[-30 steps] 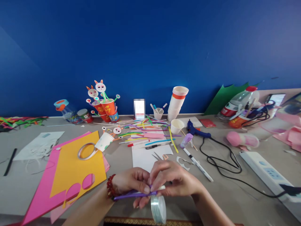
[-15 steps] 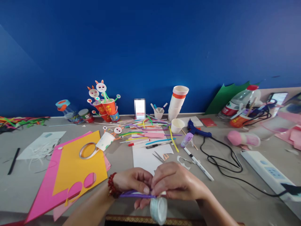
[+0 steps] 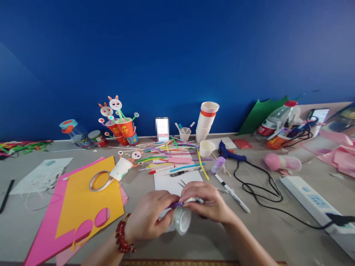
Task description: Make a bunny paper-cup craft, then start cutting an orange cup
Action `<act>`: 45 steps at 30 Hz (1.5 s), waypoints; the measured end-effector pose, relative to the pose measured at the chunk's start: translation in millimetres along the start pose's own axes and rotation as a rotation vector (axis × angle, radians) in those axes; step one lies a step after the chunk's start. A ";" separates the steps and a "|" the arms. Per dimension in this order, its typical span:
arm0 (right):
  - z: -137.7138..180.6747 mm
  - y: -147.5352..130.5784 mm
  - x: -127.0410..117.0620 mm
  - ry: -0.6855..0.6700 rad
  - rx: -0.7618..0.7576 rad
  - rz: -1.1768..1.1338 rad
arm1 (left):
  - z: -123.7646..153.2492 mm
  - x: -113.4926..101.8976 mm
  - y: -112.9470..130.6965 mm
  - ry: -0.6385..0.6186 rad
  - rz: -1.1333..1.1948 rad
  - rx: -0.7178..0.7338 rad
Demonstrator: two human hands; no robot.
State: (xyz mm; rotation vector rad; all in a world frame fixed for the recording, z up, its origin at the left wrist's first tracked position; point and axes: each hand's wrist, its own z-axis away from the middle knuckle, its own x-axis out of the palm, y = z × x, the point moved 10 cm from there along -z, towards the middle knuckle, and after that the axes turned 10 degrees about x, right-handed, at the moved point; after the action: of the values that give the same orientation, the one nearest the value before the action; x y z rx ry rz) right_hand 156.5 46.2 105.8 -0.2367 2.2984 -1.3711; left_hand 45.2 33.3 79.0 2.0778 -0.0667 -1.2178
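Observation:
My left hand (image 3: 151,216), with a red bead bracelet at the wrist, is closed around a purple pipe cleaner (image 3: 176,204) and the side of a pale cylinder (image 3: 183,220). The cylinder looks like a small cup lying sideways, its round end facing right; its exact kind is unclear. The fingers of my right hand (image 3: 209,201) pinch a small white piece (image 3: 194,200) against the pipe cleaner's right end. Just beyond the right fingers, scissors (image 3: 182,183) lie partly hidden on a white paper sheet (image 3: 166,183).
A glue gun (image 3: 230,152) with a looping black cord, a marker (image 3: 232,193) and a power strip (image 3: 307,195) lie to the right. Yellow card (image 3: 83,199) with a tape roll (image 3: 100,181) lies left. Behind are pipe cleaners (image 3: 166,149), stacked cups (image 3: 206,122) and decorated red cups (image 3: 124,127).
Both hands have risen away from the table's front edge, bringing the cylinder up too. My left hand has turned over and now covers much of the cylinder and pipe cleaner.

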 end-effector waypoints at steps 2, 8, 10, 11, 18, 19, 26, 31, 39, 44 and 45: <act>-1.1 7.0 -2.9 0.046 0.048 -0.015 | 0.8 3.8 -3.9 0.000 0.004 -0.029; -2.8 29.0 -3.0 0.157 0.205 -0.029 | 2.6 4.1 -14.0 0.134 0.167 -0.115; -0.6 40.2 -1.9 0.186 0.294 -0.033 | 2.3 5.7 -19.7 0.175 0.260 -0.170; 1.1 44.9 -1.5 0.196 0.333 -0.036 | 2.0 6.1 -22.7 0.195 0.296 -0.197; 8.4 -1.9 -4.2 0.277 0.014 0.280 | 5.3 -8.8 -36.3 0.370 0.314 -0.240; 8.0 -11.0 5.1 0.224 -0.050 0.379 | 6.5 -10.8 -37.1 0.388 0.318 -0.235; 7.3 -26.9 26.0 0.197 -0.114 0.584 | 9.5 -13.0 -43.7 0.415 0.286 -0.269; 7.7 -15.8 21.7 0.158 -0.025 0.353 | 6.5 -11.2 -41.7 0.413 0.306 -0.255; 7.7 -1.3 19.2 0.135 0.088 0.313 | 12.0 9.9 -53.8 0.423 0.566 -0.374; 8.7 -1.0 18.2 0.183 0.083 0.378 | 13.5 15.6 -58.4 0.450 0.591 -0.391; 8.7 -0.8 18.0 0.192 0.082 0.381 | 13.6 14.5 -58.2 0.462 0.585 -0.388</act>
State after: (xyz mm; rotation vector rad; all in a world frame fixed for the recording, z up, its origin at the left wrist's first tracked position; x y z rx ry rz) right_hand 144.5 32.3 97.7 0.3568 2.2771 -1.3283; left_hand 25.4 63.4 29.2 1.7634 -0.1913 -0.3531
